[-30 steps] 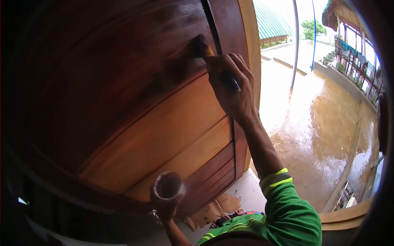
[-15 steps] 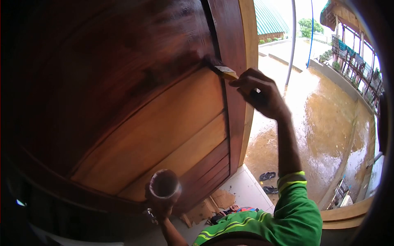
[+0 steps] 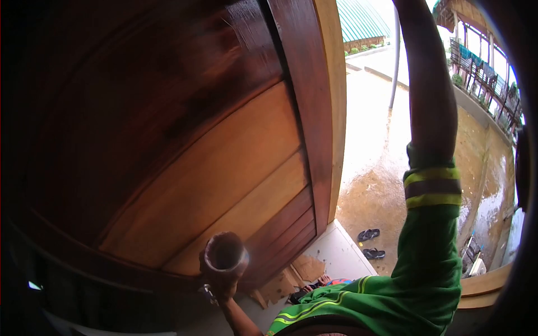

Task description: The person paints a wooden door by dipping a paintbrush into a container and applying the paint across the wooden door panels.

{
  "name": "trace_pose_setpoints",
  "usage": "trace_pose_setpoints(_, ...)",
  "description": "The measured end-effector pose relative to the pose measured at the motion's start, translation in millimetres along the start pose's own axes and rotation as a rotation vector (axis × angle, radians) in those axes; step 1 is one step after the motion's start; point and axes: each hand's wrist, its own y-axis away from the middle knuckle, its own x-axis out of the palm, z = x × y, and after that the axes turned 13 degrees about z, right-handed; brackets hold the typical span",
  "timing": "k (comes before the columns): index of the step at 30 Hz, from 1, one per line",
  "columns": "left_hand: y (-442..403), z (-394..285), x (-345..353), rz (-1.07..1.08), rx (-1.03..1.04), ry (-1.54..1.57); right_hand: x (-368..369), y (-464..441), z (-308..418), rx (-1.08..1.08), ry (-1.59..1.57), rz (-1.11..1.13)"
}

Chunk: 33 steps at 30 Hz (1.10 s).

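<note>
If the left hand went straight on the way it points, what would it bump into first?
The cup in the left hand would likely meet the pale wooden door panel first; depth is unclear.

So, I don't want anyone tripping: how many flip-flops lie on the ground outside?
2: the upper flip-flop on the brown ground beside the white floor, the lower flip-flop below it in the picture. Others may hide behind the green sleeve.
</note>
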Motion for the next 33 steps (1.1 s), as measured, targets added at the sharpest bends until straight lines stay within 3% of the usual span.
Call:
trace_pose_setpoints(3, 2, -2, -1, -0.002, -0.006, 0.007, 62, 40, -16, 0.277, -0.123, -0.252)
trace_pose_setpoints(4, 2, -3, -1, 0.003, -0.009, 0.014, 94, 45, 37, 0.041, -0.092, -0.358)
trace_pose_setpoints(5, 2, -4, -2, 0.005, -0.013, 0.013, 133, 58, 38, -0.078, 0.083, -0.379)
trace_pose_setpoints(7, 2, -6, -1, 0.007, -0.014, 0.013, 199, 83, 62, 0.102, -0.076, -0.386)
trace_pose_setpoints(11, -2, -7, 0, 0.012, -0.011, -0.001, 218, 98, 109, 0.282, -0.295, -0.587)
trace_pose_setpoints(14, -1, -8, 0, 0.019, -0.017, -0.003, 224, 68, 121, 0.362, -0.294, -0.815)
trace_pose_setpoints(17, -2, -12, 2, 0.028, -0.025, -0.009, 250, 33, 125, 0.274, -0.118, -0.727)
trace_pose_setpoints(18, -2, -13, 3, 0.034, -0.023, -0.014, 256, 18, 147, 0.255, -0.2, -0.683)
trace_pose_setpoints(20, 1, -14, 3, 0.037, -0.022, -0.009, 271, -3, 172, -0.003, -0.263, -0.647)
trace_pose_setpoints(24, 1, -10, -3, 0.04, -0.022, -0.012, 246, 6, 167, -0.053, -0.265, -0.733)
trace_pose_setpoints(27, 3, -7, -3, 0.031, -0.03, -0.01, 223, 7, 129, 0.18, -0.24, -0.873)
trace_pose_setpoints(29, 4, -10, -3, 0.031, -0.038, -0.014, 215, -7, 115, 0.199, -0.214, -0.881)
trace_pose_setpoints(31, 6, -9, -2, 0.029, -0.04, -0.019, 234, -30, 142, 0.126, -0.087, -0.759)
trace_pose_setpoints(33, 4, -8, -1, 0.031, -0.042, -0.018, 249, -44, 189, -0.104, -0.158, -0.756)
